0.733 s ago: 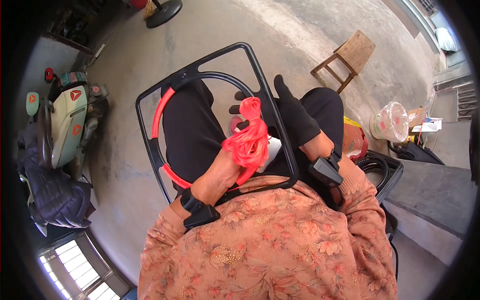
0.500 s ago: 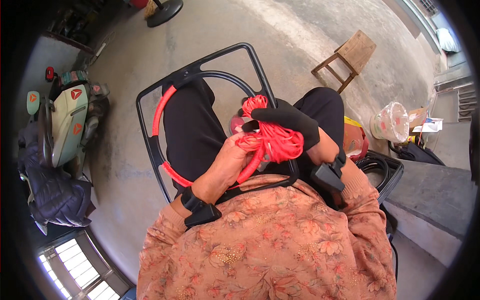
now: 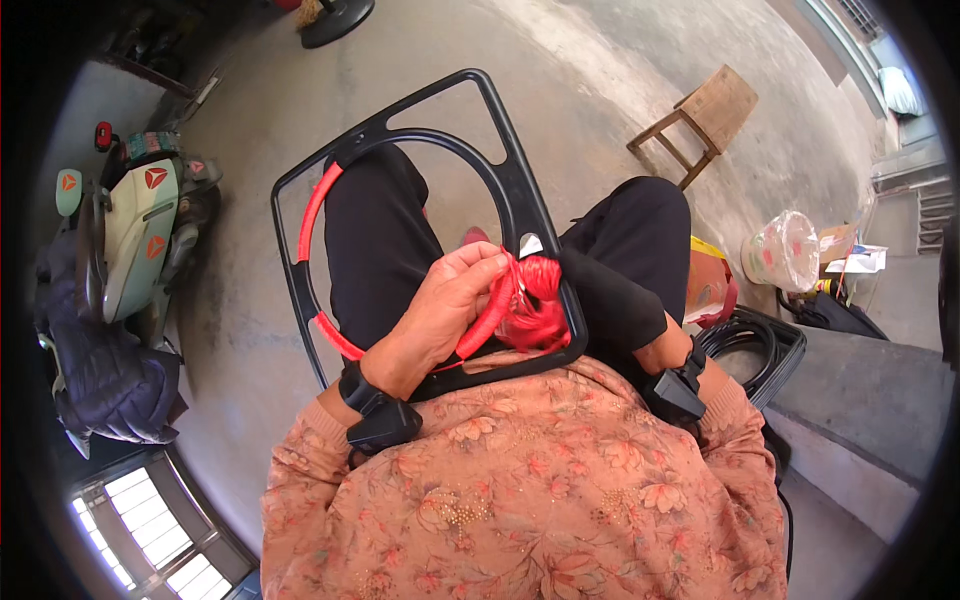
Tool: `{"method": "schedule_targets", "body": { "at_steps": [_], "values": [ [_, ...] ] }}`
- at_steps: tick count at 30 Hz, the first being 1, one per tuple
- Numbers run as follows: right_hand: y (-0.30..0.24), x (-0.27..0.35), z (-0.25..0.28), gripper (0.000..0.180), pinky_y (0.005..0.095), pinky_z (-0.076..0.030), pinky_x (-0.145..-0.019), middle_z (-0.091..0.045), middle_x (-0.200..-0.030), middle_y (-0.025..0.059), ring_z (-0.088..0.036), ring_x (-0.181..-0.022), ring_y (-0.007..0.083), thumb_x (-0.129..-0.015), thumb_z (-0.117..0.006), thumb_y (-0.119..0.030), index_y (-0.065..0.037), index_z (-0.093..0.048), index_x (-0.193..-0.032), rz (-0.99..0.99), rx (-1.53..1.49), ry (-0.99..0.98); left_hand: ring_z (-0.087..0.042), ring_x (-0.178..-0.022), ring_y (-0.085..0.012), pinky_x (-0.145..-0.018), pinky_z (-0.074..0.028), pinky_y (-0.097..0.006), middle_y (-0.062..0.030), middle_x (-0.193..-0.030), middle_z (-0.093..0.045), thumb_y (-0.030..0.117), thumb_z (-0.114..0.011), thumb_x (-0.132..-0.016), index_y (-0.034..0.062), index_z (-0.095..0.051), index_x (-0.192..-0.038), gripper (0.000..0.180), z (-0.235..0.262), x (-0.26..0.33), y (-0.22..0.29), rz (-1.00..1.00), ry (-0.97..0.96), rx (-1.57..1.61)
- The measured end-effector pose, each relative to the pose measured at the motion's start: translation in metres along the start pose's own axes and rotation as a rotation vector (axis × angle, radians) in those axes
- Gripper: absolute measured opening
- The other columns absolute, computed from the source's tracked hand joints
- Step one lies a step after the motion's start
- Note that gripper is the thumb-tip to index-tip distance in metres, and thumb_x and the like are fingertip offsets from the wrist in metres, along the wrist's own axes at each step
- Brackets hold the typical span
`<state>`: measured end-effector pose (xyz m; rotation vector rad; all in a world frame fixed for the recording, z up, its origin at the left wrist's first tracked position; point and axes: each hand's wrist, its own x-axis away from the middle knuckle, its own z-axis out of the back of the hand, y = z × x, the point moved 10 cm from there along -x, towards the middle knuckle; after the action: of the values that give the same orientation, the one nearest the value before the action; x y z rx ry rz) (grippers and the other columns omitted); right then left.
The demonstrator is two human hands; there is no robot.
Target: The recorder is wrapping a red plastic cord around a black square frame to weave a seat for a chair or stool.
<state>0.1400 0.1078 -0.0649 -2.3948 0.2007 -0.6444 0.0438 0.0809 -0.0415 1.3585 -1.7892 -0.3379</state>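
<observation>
Red cord [image 3: 484,326] wound on the black frame [image 3: 514,188] touches left fingers [image 3: 468,264].

Black rectangular frame [image 3: 529,192] sat tilted, mid-picture, left of centre. Its inner ring [image 3: 316,212] was red-wrapped in sections left and below, bare black on top. Red cord bundle [image 3: 542,278] bunched near frame's lower-right corner.

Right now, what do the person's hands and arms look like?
The left hand is bare. The right hand wears a plain black glove that ends near the wrist. Each wrist has a chunky black device on a strap, one left, one right. The long sleeves are orange-pink with flowers and ribbed cuffs.
</observation>
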Motion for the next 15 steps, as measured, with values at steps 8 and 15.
{"method": "schedule_targets", "body": {
  "at_steps": [8,15],
  "values": [
    [-0.047,0.045,0.082,0.036,0.0332,-0.049,-0.087,-0.064,-0.108,0.0106,-0.061,-0.098,0.0187,-0.090,-0.058,-0.027,-0.002,-0.058,-0.115,0.343,-0.084,0.270,-0.063,-0.062,-0.0148,-0.054,-0.053,-0.024,-0.0088,-0.077,-0.064,0.017,-0.051,-0.095,0.0026,-0.054,-0.097,0.015,0.002,0.009,-0.002,0.065,0.014,-0.057],
    [-0.076,0.062,0.123,0.042,0.0331,-0.052,-0.080,-0.064,-0.102,0.0075,-0.063,-0.090,0.0198,-0.089,-0.060,-0.034,-0.004,-0.056,-0.118,0.374,-0.188,0.500,-0.065,-0.061,-0.0193,-0.053,-0.055,-0.027,-0.0118,-0.074,-0.064,0.022,-0.053,-0.094,0.0032,-0.055,-0.097,0.020,0.004,0.005,-0.004,0.047,0.025,0.080]
  ]
}}
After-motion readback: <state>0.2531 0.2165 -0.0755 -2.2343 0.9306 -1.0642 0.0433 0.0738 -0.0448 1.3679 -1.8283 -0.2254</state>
